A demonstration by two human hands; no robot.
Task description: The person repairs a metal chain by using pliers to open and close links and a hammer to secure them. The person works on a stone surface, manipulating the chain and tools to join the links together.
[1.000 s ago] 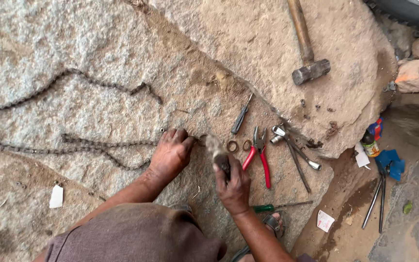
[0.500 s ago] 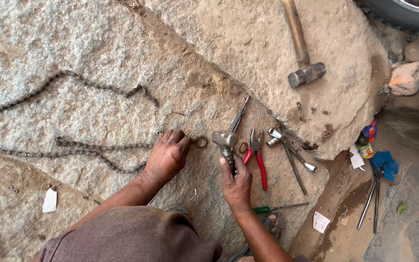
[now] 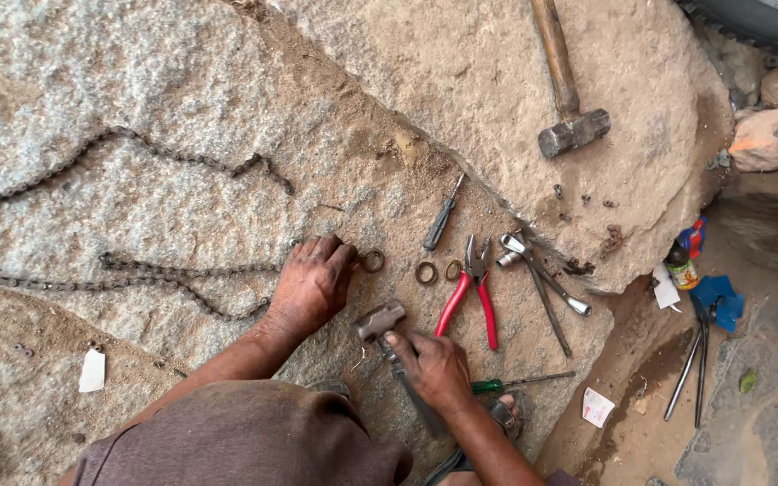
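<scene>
— Across the whole view, what lies biggest?

— Two slabs of rough granite rock (image 3: 182, 117), with a sandy seam running between them. Top right, a black tyre (image 3: 767, 18) is cut off by the edge, so only its lower curve shows.

— And on the rock?

— A long rusty chain (image 3: 137, 148) loops over the left slab; its far end runs out of view at the left. One end lies just under the left hand (image 3: 312, 283). A big sledgehammer (image 3: 565, 99) rests on the upper slab, its handle cut off at the top.

— The hands?

— The left hand lies palm down, fingers loosely spread, pressing the chain's end against the stone (what is under the palm is hidden). The right hand (image 3: 434, 369) is closed around the handle of a small hammer (image 3: 382, 322); the head sits just right of the left wrist, close above the rock, and I cannot tell if it touches.

— Smaller pieces?

— Red-handled pliers (image 3: 472, 297) lie just right of the hammer head, spanners (image 3: 542, 283) beyond them, a dark screwdriver (image 3: 440, 220) above. A green-handled screwdriver (image 3: 520, 382) sticks out beside the right wrist. Three small metal rings (image 3: 426, 272) sit in a row between the left fingertips and the pliers; the leftmost nearly touches a fingertip.
</scene>
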